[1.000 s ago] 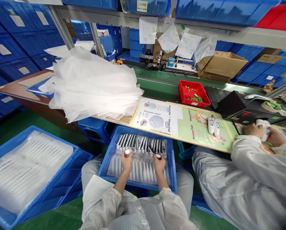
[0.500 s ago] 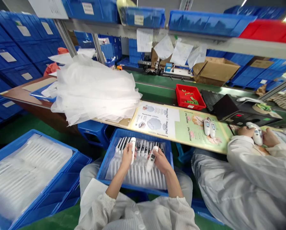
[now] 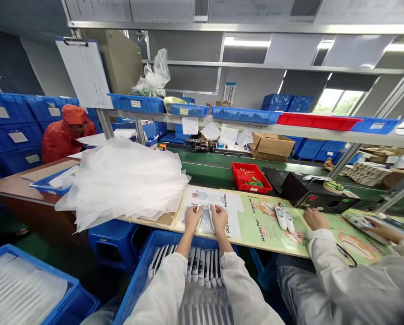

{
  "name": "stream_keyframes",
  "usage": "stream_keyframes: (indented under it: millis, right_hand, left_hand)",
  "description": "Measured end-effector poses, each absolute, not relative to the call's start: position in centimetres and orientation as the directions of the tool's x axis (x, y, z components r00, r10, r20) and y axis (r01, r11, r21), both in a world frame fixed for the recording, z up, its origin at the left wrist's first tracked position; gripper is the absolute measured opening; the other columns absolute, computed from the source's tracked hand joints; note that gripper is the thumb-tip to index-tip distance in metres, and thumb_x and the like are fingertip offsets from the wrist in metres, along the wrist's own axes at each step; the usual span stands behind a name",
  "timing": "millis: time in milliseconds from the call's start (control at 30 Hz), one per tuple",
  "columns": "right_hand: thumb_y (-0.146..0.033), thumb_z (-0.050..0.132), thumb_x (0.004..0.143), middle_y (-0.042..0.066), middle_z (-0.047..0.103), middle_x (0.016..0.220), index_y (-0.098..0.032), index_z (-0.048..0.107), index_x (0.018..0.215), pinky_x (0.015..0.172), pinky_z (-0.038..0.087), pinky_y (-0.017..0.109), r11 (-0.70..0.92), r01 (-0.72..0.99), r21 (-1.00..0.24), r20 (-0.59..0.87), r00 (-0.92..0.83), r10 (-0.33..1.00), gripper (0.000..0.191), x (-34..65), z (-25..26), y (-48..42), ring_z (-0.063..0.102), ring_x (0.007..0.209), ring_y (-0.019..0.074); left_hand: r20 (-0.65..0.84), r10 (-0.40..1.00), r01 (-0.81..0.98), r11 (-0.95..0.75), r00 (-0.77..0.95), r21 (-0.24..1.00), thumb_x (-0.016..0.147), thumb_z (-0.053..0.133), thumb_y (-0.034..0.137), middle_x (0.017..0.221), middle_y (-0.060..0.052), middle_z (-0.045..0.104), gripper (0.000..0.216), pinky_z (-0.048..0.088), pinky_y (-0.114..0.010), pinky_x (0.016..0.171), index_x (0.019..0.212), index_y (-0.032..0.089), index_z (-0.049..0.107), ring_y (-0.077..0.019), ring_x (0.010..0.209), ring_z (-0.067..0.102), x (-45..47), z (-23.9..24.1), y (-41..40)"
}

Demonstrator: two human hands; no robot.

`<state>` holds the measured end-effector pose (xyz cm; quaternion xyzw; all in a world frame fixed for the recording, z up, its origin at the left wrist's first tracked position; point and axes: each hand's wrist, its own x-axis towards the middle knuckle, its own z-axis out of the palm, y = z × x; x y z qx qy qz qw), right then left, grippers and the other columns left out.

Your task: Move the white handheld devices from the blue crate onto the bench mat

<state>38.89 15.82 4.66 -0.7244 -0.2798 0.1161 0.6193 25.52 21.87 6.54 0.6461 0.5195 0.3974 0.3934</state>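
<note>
Both grips close in a tight pinch: the left grip [image 3: 192,218] and the right grip [image 3: 219,220] each hold one upper edge of a clear plastic bag [image 3: 205,222] between fingertips, with the fingers otherwise curled. The bag lies flat between them on a printed mouse pad sheet [image 3: 210,203], and its contents are too hazy to tell.

Just below the forearms sits a blue crate [image 3: 144,266] holding rows of white devices [image 3: 202,268]. Another blue crate [image 3: 19,289] with plastic-wrapped stacks stands to the left, beside a blue stool [image 3: 114,243].

The sheet lies along the bench [image 3: 161,220], below a heap of translucent film bags [image 3: 120,185] on the left. To the right, a pair of white devices [image 3: 285,219] rests on a printed mat [image 3: 263,225]. A co-worker's left hand [image 3: 315,219] lies near a black machine [image 3: 319,198], and the other hand [image 3: 374,225] reaches farther right.

Beyond the bench run a green conveyor [image 3: 202,167], a red tray of small green pieces [image 3: 251,177] and a cardboard box [image 3: 271,146]. Farther off stands a person in a red hooded coat [image 3: 68,135].
</note>
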Motion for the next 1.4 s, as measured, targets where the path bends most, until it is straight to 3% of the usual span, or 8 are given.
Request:
stream_keyframes:
  millis: [133, 267, 400, 533, 767, 1000, 1267, 1400]
  right_hand:
    - [-0.044, 0.058, 0.097, 0.017, 0.084, 0.108, -0.015, 0.083, 0.106, 0.103, 0.052, 0.041, -0.170, 0.366, -0.915, 0.225, 0.813, 0.536, 0.039, 37.6, 4.6, 17.9, 0.076, 0.108, 0.0329]
    - [-0.041, 0.054, 0.102, 0.020, 0.077, 0.131, -0.013, 0.078, 0.128, 0.113, 0.046, 0.046, -0.237, 0.426, -0.873, 0.227, 0.786, 0.576, 0.045, 36.4, 5.2, 18.6, 0.067, 0.128, 0.0360]
    - [-0.039, 0.070, 0.098, 0.021, 0.048, 0.171, -0.021, 0.060, 0.161, 0.123, 0.037, 0.055, -0.326, 0.716, -0.617, 0.309, 0.602, 0.736, 0.066, 34.7, 4.7, 17.6, 0.053, 0.147, 0.0430]
    - [-0.025, 0.057, 0.103, 0.013, 0.030, 0.183, -0.029, 0.045, 0.173, 0.125, 0.034, 0.059, -0.289, 0.874, -0.390, 0.336, 0.428, 0.839, 0.071, 34.4, 3.9, 15.5, 0.043, 0.153, 0.0444]
    - [-0.032, 0.045, 0.113, 0.015, 0.028, 0.184, -0.021, 0.038, 0.177, 0.128, 0.031, 0.059, -0.500, 0.822, -0.273, 0.335, 0.568, 0.752, 0.064, 46.5, 4.7, 9.2, 0.043, 0.152, 0.0409]
    - [-0.036, 0.035, 0.115, 0.023, 0.030, 0.181, -0.008, 0.041, 0.173, 0.136, 0.012, 0.062, -0.701, 0.702, -0.125, 0.346, 0.693, 0.633, 0.064, 60.8, 5.4, 1.6, 0.027, 0.165, 0.0410]
    - [-0.034, 0.039, 0.110, 0.030, 0.014, 0.183, 0.001, 0.027, 0.174, 0.136, 0.014, 0.065, -0.572, 0.785, -0.236, 0.421, 0.613, 0.668, 0.074, 59.9, 7.5, -2.6, 0.011, 0.171, 0.0365]
    - [-0.039, 0.040, 0.110, 0.021, 0.066, 0.150, -0.015, 0.066, 0.148, 0.127, 0.045, 0.049, -0.240, 0.803, -0.545, 0.485, 0.535, 0.691, 0.052, 46.7, 3.2, -6.3, 0.058, 0.146, 0.0306]
  left_hand:
    - [0.122, 0.966, 0.393, -0.206, 0.228, 0.896, 0.093, 0.077, 0.054, 0.069, -0.010, 0.072, 0.045, 0.045, -0.034, 0.075, 0.062, 0.022, 0.067, -0.0293, 0.078, 0.073, 25.4, 5.9, 23.1]
    - [0.041, 0.959, 0.307, -0.129, 0.279, 0.943, 0.098, 0.072, 0.056, 0.064, -0.007, 0.070, 0.038, 0.047, -0.033, 0.070, 0.085, 0.020, 0.078, -0.0259, 0.065, 0.069, 24.8, 5.8, 23.6]
    - [0.181, 0.976, 0.280, -0.209, 0.124, 0.937, 0.106, 0.055, 0.033, 0.091, -0.014, 0.079, 0.026, 0.053, -0.034, 0.087, 0.105, 0.019, 0.077, -0.0274, 0.090, 0.075, 24.6, 5.5, 23.7]
    - [0.239, 0.971, 0.244, -0.230, -0.008, 0.942, 0.104, 0.051, 0.024, 0.109, -0.016, 0.079, 0.022, 0.052, -0.035, 0.097, 0.108, 0.021, 0.072, -0.0277, 0.105, 0.073, 24.5, 5.1, 23.8]
    - [0.289, 0.955, 0.276, -0.297, 0.069, 0.914, 0.103, 0.053, 0.026, 0.084, -0.006, 0.072, 0.017, 0.047, -0.031, 0.082, 0.098, 0.022, 0.069, -0.0231, 0.081, 0.065, 24.3, 4.5, 23.7]
    - [0.279, 0.951, 0.384, -0.308, 0.131, 0.871, 0.105, 0.056, 0.029, 0.077, -0.001, 0.063, 0.014, 0.042, -0.030, 0.076, 0.106, 0.022, 0.067, -0.0218, 0.077, 0.061, 24.6, 5.0, 23.1]
    - [0.323, 0.936, 0.217, -0.347, 0.136, 0.913, 0.107, 0.054, 0.027, 0.074, 0.003, 0.055, 0.024, 0.048, -0.027, 0.077, 0.126, 0.017, 0.063, -0.0180, 0.073, 0.059, 22.6, 5.0, 20.8]
    - [0.269, 0.957, 0.082, -0.278, 0.109, 0.957, 0.110, 0.053, 0.039, 0.073, 0.004, 0.054, 0.031, 0.050, -0.024, 0.070, 0.130, 0.018, 0.062, -0.0152, 0.069, 0.058, 18.6, 2.4, 16.1]
